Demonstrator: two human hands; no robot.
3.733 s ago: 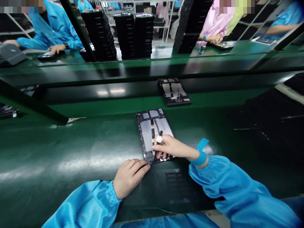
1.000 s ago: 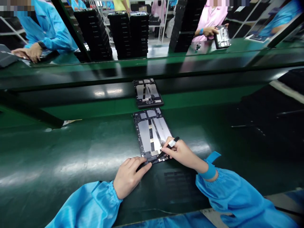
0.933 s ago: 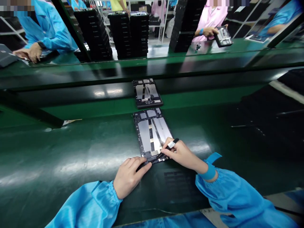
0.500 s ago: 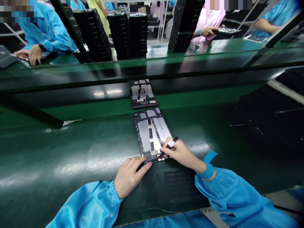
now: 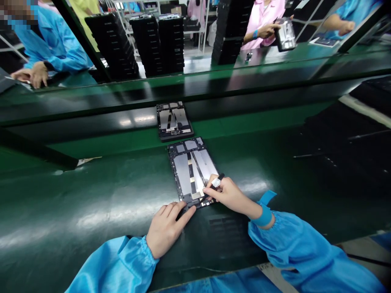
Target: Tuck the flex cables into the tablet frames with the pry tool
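1. At the far left, across the line, I see a co-worker's hands in blue sleeves resting on the far bench; what lies under them I cannot tell.
2. Behind that bench stand stacks of black trays, side by side.
3. Nearer me, my left hand lies palm down on the green tabletop. Its fingers are loosely spread, not wrapped around anything, and the forefinger touches the near left corner of the open tablet, pinning it.
4. The open tablet lies flat on the tabletop straight ahead of me, its long side running away from me and its back cover off. Two grey plates show inside, with a dark strip and gold patches between them.
5. Beyond it, on the black conveyor belt, lies a second open tablet of the same kind, just past the first and apart from it.
6. My right hand is closed in a pen grip around a thin black tool with a white band on its shaft. The tip points down and to the left, at the near right part of the open tablet; whether it touches I cannot tell, since my fingers cover it.
7. A blue wrist strap sits on my right wrist.
8. At the far right, a co-worker in pink holds up another tablet.
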